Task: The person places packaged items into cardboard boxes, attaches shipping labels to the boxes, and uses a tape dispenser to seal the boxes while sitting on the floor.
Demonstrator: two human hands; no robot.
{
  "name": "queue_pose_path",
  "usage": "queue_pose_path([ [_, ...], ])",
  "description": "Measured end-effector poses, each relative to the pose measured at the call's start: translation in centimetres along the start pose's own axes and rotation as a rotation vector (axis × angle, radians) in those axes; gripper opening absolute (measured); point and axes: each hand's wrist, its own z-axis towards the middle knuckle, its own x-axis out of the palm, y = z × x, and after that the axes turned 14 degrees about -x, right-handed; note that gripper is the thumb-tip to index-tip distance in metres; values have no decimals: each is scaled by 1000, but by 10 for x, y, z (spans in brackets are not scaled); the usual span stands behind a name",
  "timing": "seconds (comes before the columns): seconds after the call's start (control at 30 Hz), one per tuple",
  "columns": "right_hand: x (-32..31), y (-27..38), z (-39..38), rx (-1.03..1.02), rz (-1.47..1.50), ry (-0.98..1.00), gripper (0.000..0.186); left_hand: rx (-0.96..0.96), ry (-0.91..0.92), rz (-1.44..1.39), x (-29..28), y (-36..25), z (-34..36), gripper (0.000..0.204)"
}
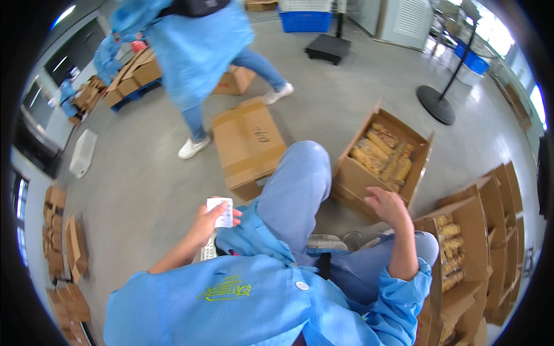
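My left hand (204, 226) is closed on a small white paper slip (220, 212), perhaps a thin stack of them, with the thumb over its face. It is beside my left knee. My right hand (388, 206) hovers at the near side of an open cardboard box (359, 183), its fingers loosely bent and apart, with nothing visible in them. Inside that box lie several clear-wrapped yellowish packs (381, 144). A taped, closed cardboard box (249, 138) stands on the floor in front of my left knee.
Right of me, open cartons (476, 242) with wrapped packs (451, 251) stand close together. A person in a blue coat (193, 52) walks past the closed box. Beyond are a black scale base (328, 48), a round stand base (435, 105) and a blue crate (304, 21).
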Motion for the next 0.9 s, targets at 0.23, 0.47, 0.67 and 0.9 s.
queue_pose_path([
  [0.23, 19, 15, 0, 48, -64, 104, 33, 89, 12, -152, 27, -12, 58, 31],
  [0.47, 25, 13, -4, 141, 34, 196, 33, -295, 91, -284, 19, 29, 175, 32],
  [0.67, 24, 12, 1, 302, -22, 264, 33, -608, 38, -334, 17, 142, 275, 21],
  [0.9, 23, 8, 30, 350, 11, 277, 29, -748, 32, -340, 27, 219, 363, 23],
])
